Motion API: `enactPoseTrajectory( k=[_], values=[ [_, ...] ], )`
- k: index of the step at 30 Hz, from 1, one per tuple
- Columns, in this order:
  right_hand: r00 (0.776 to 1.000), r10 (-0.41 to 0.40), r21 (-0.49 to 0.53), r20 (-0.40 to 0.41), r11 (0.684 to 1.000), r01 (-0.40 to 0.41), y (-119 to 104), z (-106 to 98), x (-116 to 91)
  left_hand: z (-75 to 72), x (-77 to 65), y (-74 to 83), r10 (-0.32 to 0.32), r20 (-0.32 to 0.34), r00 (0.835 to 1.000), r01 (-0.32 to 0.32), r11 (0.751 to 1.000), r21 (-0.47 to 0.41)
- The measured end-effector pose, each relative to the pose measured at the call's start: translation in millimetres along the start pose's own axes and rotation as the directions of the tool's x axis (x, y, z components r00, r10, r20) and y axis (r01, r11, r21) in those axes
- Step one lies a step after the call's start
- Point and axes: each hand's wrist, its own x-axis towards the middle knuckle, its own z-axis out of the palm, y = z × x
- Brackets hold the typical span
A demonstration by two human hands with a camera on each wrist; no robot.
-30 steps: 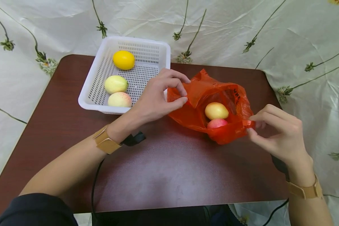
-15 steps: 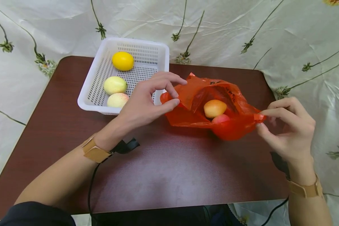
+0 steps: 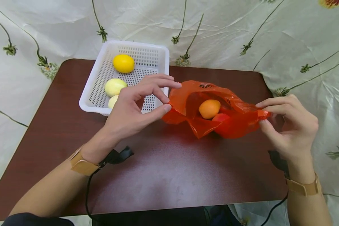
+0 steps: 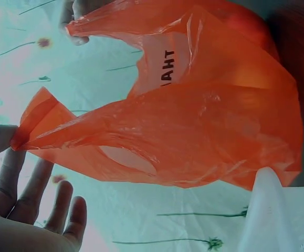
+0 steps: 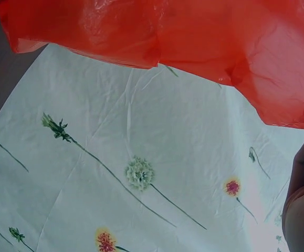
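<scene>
A red plastic bag [image 3: 237, 124] hangs stretched between both hands, its mouth facing up. My left hand [image 3: 135, 103] pinches one handle between thumb and index finger; the other fingers are spread, as the left wrist view shows. At the opposite side, my right hand [image 3: 291, 125] pinches the other handle with thumb and fingertips. Inside the bag sit an orange-yellow fruit [image 3: 209, 109] and a pinkish-red fruit [image 3: 221, 118]. In the right wrist view the bag [image 5: 194, 37] fills the top, and only part of the right hand [image 5: 303, 194] shows at the edge.
A white perforated basket [image 3: 86, 105] stands at the back left of the brown table [image 3: 172, 175]. It holds a yellow lemon [image 3: 123, 63], a pale yellow-green fruit [image 3: 114, 87] and a pale fruit [image 3: 112, 101] partly hidden by the left hand. A flowered cloth [image 3: 220, 37] lies behind.
My left hand has moved left and slightly nearer, now covering part of the basket. My right hand has moved right and up a little. The bag is pulled wider between them.
</scene>
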Motion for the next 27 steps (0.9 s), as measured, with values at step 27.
enactPoseTrajectory(
  k=[27],
  values=[
    [0.986, 0.118, 0.387, -0.114, 0.920, -0.065, -20.1, 13.6, 29.4, -20.7, -30.2, 42.7, -0.126, -0.083, 0.989, 0.092, 0.938, -0.335]
  ],
)
